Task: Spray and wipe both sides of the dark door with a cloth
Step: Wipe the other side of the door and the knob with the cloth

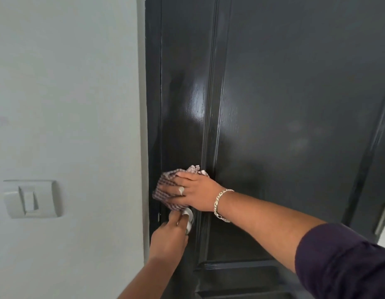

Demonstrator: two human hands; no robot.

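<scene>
R hand flat, pressed cloth on dark door at 9 o'clock edge, to wipe | L hand gripped handle at 6, prob. steadying door | hands close, apart

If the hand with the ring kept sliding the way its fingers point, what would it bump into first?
The right hand presses the checked cloth flat on the dark door, fingers pointing left. Going on that way, it would probably meet the door's edge and frame first, then the pale wall beyond.
</scene>
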